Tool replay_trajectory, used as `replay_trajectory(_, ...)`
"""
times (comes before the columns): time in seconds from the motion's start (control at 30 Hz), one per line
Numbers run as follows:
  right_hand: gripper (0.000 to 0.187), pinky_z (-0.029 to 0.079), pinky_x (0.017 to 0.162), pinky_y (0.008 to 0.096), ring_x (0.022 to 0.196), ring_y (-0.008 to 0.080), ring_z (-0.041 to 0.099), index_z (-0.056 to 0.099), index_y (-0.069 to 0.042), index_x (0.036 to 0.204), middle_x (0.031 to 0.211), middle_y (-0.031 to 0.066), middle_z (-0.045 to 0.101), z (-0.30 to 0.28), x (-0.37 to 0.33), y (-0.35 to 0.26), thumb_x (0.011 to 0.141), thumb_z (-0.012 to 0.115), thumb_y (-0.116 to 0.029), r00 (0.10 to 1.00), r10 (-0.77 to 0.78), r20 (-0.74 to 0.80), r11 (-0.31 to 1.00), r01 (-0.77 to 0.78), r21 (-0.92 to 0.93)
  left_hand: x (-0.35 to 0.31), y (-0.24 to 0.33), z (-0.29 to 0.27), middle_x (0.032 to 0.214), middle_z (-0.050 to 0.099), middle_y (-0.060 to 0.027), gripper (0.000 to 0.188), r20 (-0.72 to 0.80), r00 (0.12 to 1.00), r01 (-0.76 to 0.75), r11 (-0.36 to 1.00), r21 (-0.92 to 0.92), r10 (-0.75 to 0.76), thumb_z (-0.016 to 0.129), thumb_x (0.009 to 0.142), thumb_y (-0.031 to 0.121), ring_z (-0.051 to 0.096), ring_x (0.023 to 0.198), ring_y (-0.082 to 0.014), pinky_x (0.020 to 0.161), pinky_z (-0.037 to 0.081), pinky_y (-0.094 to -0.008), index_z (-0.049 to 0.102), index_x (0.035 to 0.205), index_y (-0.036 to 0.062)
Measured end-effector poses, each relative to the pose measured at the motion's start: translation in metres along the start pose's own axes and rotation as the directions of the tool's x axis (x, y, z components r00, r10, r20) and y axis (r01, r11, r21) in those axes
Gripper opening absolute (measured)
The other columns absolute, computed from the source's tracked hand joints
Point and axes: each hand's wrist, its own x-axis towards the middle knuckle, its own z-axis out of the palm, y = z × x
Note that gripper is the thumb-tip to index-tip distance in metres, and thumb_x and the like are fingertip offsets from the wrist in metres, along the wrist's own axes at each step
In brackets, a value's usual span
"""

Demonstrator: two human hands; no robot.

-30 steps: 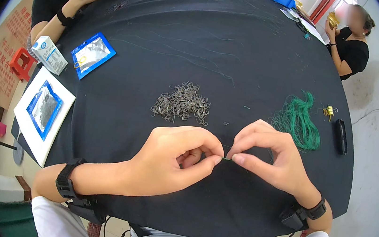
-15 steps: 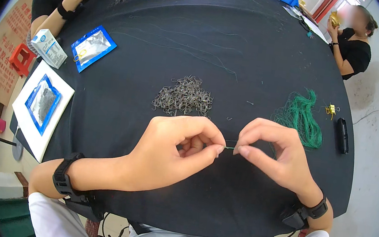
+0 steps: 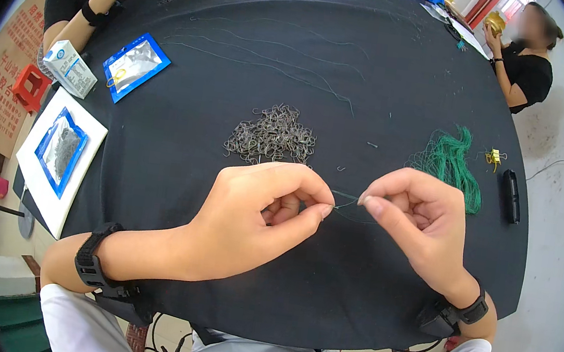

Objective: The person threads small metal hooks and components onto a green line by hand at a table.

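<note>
Above the dark cloth, my left hand is closed in a pinch, thumb against forefinger, on one end of a thin green thread. My right hand pinches the same thread a short way to the right. Between the two, the strands spread into a small loop. Whether a hook sits in the left fingertips is hidden. Just beyond my left hand lies a heap of metal fish hooks, with a single loose hook beside it. A bundle of green thread rests beyond my right hand.
A yellow binder clip and a black pen-like case lie at the right edge. On the left are a blue-edged packet, a small box and a white board. Two people are across the table.
My right hand has drawn slightly up and away from my left. The thread, short and taut between the fingertips before, is now spread into a wider loop.
</note>
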Motion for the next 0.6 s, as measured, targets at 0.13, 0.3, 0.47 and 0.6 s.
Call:
replay_trajectory(0.13, 0.004, 0.019, 0.044, 0.02, 0.05, -0.0013, 0.028, 0.064, 0.0, 0.084, 0.054, -0.0092, 0.038, -0.0015, -0.0009, -0.0001, 0.082, 0.064, -0.003, 0.999, -0.001, 0.036, 0.99, 0.006, -0.138, -0.0004, -0.0029, 0.0015, 0.077, 0.063, -0.0024, 0.008, -0.016, 1.0, -0.025, 1.0, -0.008, 0.025, 0.062, 0.082, -0.002, 0.051, 0.061, -0.0008, 0.052, 0.039, -0.0162, 0.063, 0.091, -0.0027)
replay_trajectory(0.3, 0.002, 0.018, 0.043, 0.022, 0.047, 0.0004, 0.026, 0.065, -0.002, 0.081, 0.051, -0.0074, 0.034, -0.0016, -0.0001, 0.0003, 0.08, 0.064, -0.002, 0.998, -0.042, 0.043, 0.966, 0.051, -0.253, 0.0006, -0.0016, 0.0007, 0.078, 0.063, -0.0024, 0.008, -0.001, 0.999, -0.041, 0.999, 0.02, 0.041, 0.063, 0.082, -0.002, 0.051, 0.061, -0.0006, 0.052, 0.039, -0.0161, 0.063, 0.091, -0.0028)
replay_trajectory(0.47, 0.004, 0.021, 0.042, 0.0236, 0.044, 0.0037, 0.027, 0.064, -0.003, 0.08, 0.049, -0.0029, 0.032, -0.0004, -0.0003, 0.0026, 0.076, 0.065, -0.002, 0.996, -0.074, 0.057, 0.927, 0.09, -0.365, 0.0003, -0.0039, 0.0011, 0.079, 0.063, -0.0024, 0.009, 0.001, 0.999, -0.047, 0.999, 0.018, 0.047, 0.064, 0.082, -0.001, 0.051, 0.061, -0.0005, 0.052, 0.039, -0.016, 0.064, 0.091, -0.0026)
replay_trajectory(0.6, 0.007, 0.025, 0.042, 0.0252, 0.042, 0.0079, 0.03, 0.064, -0.004, 0.079, 0.049, 0.0004, 0.037, 0.0002, -0.0006, 0.0037, 0.073, 0.066, -0.002, 0.98, -0.18, 0.084, 0.871, 0.199, -0.449, 0.0005, -0.0045, 0.0015, 0.079, 0.063, -0.0022, 0.009, 0.002, 0.998, -0.055, 0.998, 0.031, 0.055, 0.064, 0.082, -0.001, 0.051, 0.061, -0.0006, 0.052, 0.039, -0.016, 0.064, 0.091, -0.0022)
